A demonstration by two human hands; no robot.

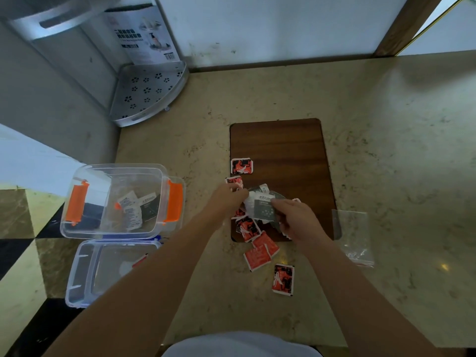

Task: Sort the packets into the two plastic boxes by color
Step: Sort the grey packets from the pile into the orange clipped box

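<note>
Over the near half of a dark wooden board point(280, 150), which lay flat on the marbled tabletop point(386, 124), both bare hands met above a small heap of packets point(257, 215). From the head view, the left hand point(228, 199) had its fingers curled down into the far left side of the heap, touching a white and grey packet point(261, 206); whether it truly pinched that packet could not be told. The right hand point(296, 220) held the same packet's right edge between curled fingers and thumb. Red and black packets lay scattered about: one red packet point(241, 166) sat alone on the board's left edge, far of the hands; several more lay under and near the hands, spilling off the board's near edge onto the tabletop; another red packet point(283, 279) lay apart, nearest the person.

At the left stood two clear plastic boxes. The orange-latched box point(77, 225), the farther one, held a few white and grey packets point(136, 207). The blue-latched box point(77, 279), just near of it and partly hidden by the left forearm, showed a glimpse of something red and white inside. A clear zip bag point(355, 235) lay on the tabletop just right of the board. A perforated metal corner shelf point(146, 91) stood in the far left corner.
</note>
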